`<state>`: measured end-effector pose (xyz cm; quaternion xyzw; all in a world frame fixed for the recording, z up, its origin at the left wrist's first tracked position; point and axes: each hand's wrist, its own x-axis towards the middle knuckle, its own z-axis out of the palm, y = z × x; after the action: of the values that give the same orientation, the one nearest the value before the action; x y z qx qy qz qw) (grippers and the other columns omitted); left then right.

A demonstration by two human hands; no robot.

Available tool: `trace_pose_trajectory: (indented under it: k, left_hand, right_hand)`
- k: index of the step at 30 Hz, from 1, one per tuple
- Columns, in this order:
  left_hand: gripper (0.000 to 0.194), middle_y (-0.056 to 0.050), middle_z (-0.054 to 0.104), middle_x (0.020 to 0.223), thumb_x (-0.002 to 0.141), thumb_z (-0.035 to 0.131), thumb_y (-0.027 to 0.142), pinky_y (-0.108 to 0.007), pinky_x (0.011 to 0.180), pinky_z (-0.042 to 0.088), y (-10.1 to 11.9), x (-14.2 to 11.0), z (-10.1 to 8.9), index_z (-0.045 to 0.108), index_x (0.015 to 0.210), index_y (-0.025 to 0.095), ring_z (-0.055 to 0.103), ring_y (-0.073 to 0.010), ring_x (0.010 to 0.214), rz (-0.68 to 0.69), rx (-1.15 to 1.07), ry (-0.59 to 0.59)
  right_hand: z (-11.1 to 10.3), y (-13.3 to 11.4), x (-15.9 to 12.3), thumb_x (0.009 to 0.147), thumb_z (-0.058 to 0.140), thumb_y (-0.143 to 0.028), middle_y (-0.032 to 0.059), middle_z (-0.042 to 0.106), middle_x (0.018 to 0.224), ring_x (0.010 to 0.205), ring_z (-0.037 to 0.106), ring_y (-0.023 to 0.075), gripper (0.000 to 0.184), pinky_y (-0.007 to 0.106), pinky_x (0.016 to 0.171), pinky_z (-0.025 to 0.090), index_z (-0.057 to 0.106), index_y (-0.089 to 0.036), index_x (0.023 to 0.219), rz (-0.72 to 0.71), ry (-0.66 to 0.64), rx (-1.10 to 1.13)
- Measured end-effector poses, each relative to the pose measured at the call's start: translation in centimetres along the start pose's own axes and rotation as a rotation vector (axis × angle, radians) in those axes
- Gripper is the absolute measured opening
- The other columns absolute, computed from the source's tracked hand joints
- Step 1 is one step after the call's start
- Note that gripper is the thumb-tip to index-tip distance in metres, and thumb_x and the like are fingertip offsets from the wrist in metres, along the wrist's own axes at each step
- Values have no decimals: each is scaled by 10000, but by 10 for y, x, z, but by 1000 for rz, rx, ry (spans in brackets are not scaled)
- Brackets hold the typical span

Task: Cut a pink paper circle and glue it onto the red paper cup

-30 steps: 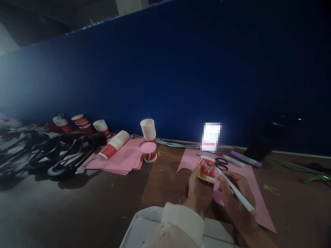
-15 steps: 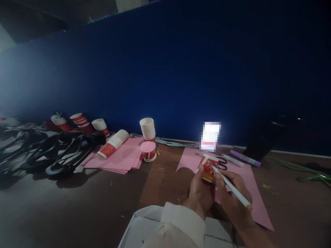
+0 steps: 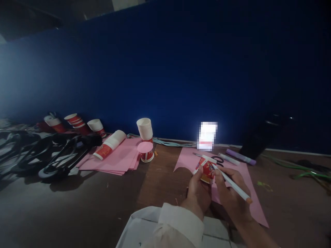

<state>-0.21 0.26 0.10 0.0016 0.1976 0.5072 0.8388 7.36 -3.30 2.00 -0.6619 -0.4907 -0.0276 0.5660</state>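
My left hand (image 3: 199, 187) grips one red cup (image 3: 206, 169); my right fingers (image 3: 219, 175) pinch one white marker (image 3: 234, 185) against it.

markers (image 3: 235, 186): three showing | scissors (image 3: 218, 162): one pair lying | glowing screen (image 3: 207, 135): one shining | pink disc (image 3: 145, 147): one resting | notched pink sheet (image 3: 254, 203): one lying | paper cups (image 3: 205, 169): several showing, exact number hiding

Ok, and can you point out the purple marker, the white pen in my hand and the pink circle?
Purple marker (image 3: 240, 157): head view, middle of its barrel.
White pen (image 3: 234, 186): head view, middle of its barrel.
Pink circle (image 3: 145, 147): head view, its middle.
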Motion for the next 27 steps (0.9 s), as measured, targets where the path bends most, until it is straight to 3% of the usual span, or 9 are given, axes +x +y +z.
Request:
trace_pose_trajectory:
  k: [15,23,27]
  left_hand:
    - [263,-131,779,989,819,725,320,-367,1035,510,-4,5,-5,762,970,107,724,-246,1000,16,58,-16]
    - [258,-147,774,990,836,709,285,-338,1012,515,-3,2,-1,762,974,73,728,-231,959,14,39,15]
    - [292,-149,771,1022,798,748,334,-379,1023,516,-3,1,2,755,977,103,718,-278,1045,11,86,32]
  right_hand:
    - [0,0,0,876,605,-537,96,741,917,796,705,220,365,314,663,561,710,-193,938,-46,-6,-10]
    - [1,0,1,859,594,-568,100,739,908,773,698,232,397,340,667,560,715,-201,949,27,-10,-30]
    - [0,-1,2,857,596,-550,100,739,908,795,702,237,379,346,688,565,711,-199,943,16,-10,-16]
